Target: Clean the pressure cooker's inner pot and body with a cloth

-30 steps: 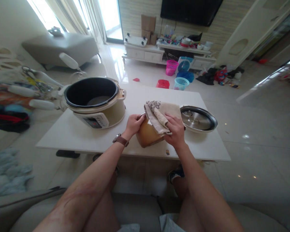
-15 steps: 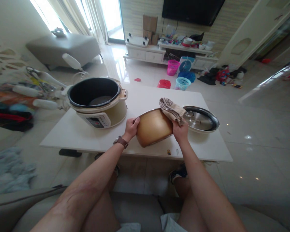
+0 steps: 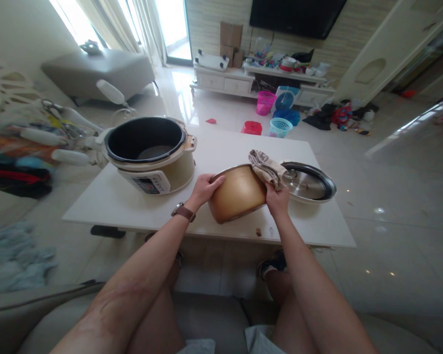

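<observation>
A gold-coloured inner cooking pot is held tilted over the front of the white table. My left hand grips its left side, with the thumb lying along the outer wall. At the right side, my right hand has hold of a folded beige-grey cloth, which hangs over the pot's rim. The fingers of both hands are partly hidden by the pot. To the left stands the cooker body, uncovered, its inside dark. A round lid lies underside up on the right.
A white rack with upright posts and scissors stands left of the cooker. Beyond the table are a red stool, a blue basket and a pink basket on the floor. A grey sofa is beneath me.
My left thumb has stretched further across the pot's outer wall. The cloth and right hand have shifted slightly right in view. The pot stays tilted between both hands.
</observation>
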### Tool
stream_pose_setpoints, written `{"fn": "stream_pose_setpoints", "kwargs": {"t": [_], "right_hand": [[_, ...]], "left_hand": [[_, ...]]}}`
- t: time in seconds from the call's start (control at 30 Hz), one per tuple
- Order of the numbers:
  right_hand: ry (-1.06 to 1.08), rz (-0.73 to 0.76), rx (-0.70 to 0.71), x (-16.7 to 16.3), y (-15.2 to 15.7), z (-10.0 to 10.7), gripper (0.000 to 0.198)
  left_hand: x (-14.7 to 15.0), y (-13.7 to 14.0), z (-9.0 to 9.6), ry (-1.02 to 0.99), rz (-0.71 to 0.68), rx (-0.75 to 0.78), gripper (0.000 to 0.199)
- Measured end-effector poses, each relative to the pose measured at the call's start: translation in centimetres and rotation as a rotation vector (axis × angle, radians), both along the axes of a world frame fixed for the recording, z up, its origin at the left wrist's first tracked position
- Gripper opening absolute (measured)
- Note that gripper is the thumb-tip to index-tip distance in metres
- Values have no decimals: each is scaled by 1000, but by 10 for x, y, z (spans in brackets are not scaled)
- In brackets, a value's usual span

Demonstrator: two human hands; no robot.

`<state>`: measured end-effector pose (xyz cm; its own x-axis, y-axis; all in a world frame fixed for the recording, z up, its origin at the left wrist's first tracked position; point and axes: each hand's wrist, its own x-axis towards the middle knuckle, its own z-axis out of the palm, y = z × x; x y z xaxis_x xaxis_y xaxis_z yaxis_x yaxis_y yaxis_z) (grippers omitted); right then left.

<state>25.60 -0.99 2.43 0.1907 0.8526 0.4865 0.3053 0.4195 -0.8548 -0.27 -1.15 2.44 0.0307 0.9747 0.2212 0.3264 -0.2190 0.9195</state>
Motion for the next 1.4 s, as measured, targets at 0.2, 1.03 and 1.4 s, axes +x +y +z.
{"fn": "stream_pose_setpoints", "kwargs": {"t": [0.2,1.03,1.4], "right_hand": [[-146,-37,76,5,-5,0,29],[-92,-27,42,4,0,-8,30],[-35,-37,24,8,3,-11,28]], "left_hand": [[9,1,0,44,64,32,59],[-2,0,-51,-129,189,43,63],[-2,2,-21,-27,70,80,52]]}}
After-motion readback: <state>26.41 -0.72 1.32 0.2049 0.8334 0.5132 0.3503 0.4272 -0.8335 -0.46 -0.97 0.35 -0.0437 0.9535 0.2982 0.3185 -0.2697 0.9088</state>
